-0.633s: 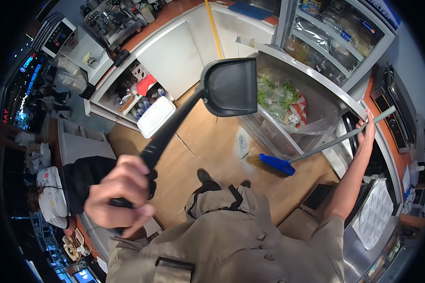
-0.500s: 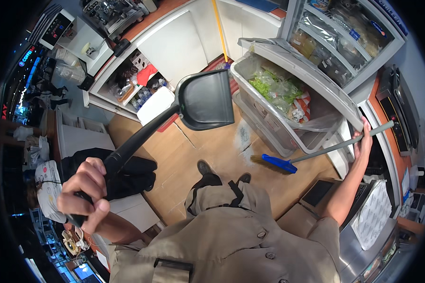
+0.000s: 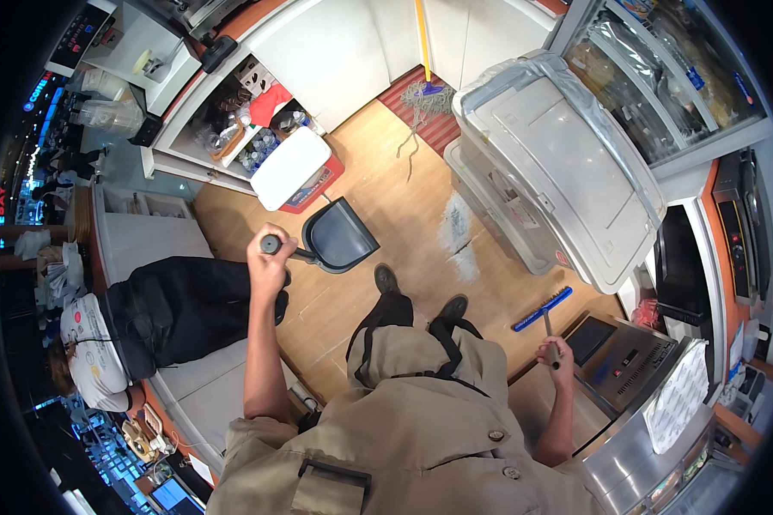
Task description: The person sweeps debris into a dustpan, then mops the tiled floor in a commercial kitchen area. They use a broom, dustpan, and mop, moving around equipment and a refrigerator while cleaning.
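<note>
My left hand (image 3: 270, 257) is closed round the handle of a long-handled black dustpan (image 3: 342, 239), whose pan is down near the wood floor, left of my feet. In my right hand (image 3: 558, 356) I grip the grey handle of a broom (image 3: 543, 311) with a blue head, close to the floor at my right. Whitish powder (image 3: 458, 230) lies smeared on the floor between the dustpan and a large grey bin. A lid (image 3: 567, 163) covers the top of that bin (image 3: 500, 202), and its contents are hidden.
A red cooler with a white lid (image 3: 292, 167) stands beyond the dustpan, by an open cabinet (image 3: 232, 129). A mop (image 3: 425, 90) rests on a red mat (image 3: 404, 107). Another person (image 3: 172, 318) in dark trousers is close at my left. A steel appliance (image 3: 618, 365) stands at my right.
The dustpan has come down from in front of me toward the floor. The bin's lid has dropped over its opening, and my right hand has left it, bringing the broom nearer me.
</note>
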The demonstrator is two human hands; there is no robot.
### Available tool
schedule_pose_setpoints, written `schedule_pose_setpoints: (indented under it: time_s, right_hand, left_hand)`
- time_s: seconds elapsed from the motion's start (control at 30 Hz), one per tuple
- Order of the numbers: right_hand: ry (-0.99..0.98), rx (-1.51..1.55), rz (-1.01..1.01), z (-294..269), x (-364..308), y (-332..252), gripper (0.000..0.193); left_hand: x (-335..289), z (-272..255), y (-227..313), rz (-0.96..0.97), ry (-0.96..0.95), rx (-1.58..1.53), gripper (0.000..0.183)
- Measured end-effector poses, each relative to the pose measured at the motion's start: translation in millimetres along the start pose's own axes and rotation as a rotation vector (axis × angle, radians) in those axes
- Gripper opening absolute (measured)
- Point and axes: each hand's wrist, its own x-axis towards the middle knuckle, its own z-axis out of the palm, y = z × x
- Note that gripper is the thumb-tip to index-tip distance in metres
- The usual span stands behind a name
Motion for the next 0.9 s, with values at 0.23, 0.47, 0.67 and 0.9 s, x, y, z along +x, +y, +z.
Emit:
schedule_pose_setpoints:
  time_s: [0.23, 0.47, 0.67, 0.9]
  right_hand:
    - [-0.115, 0.365, 0.676, 74, 36, -21, 0.012]
    - [-0.098, -0.024, 0.67, 148, 75, -11, 0.054]
    - [0.13, -0.014, 0.683, 300, 152, 20, 0.006]
    - [-0.226, 0.146, 0.619, 480, 186, -26, 0.029]
  left_hand:
    - [42, 35, -136, -0.107, -0.224, -0.042, 0.019]
    - [79, 63, -235, -0.128, -0.515, 0.02, 0.018]
    - [89, 88, -317, -0.195, -0.588, 0.086, 0.02]
    - [88, 86, -375, -0.202, -0.544, 0.103, 0.023]
